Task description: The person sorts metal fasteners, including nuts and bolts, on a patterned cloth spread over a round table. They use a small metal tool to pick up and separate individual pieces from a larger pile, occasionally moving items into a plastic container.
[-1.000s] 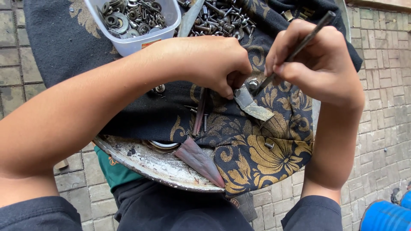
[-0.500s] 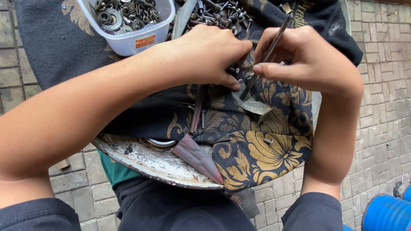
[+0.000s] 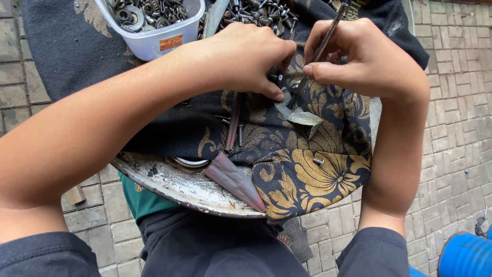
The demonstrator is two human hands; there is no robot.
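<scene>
- Black cloth with gold flower patterns (image 3: 312, 174) covers the round metal tray (image 3: 174, 182) on my lap, and both my hands work over it.
- My right hand (image 3: 369, 61) is clenched around a thin metal rod (image 3: 328, 31), pinched between thumb and fingers; the rod is tilted, its upper end toward the top of the view, its lower tip down on the cloth between my two hands.
- My left hand (image 3: 246, 54) is curled, its fingertips (image 3: 274, 94) pressing on something small on the cloth right beside the rod's tip; I cannot tell what they grip, if anything.
- Just below that spot lies a bent scrap of grey sheet metal (image 3: 302, 117).
- A loose little bolt (image 3: 319, 161) rests on the gold pattern, nearer to me and apart from my hands.
- A clear plastic tub (image 3: 156, 36) holding washers and nuts stands at the far left of the cloth.
- A heap of dark bolts and screws (image 3: 259, 13) lies beside the tub, just beyond my left hand.
- A flat reddish-brown piece (image 3: 233, 179) pokes out from under the cloth across the tray's rim.
- Grey paving bricks (image 3: 456, 118) lie all around.
</scene>
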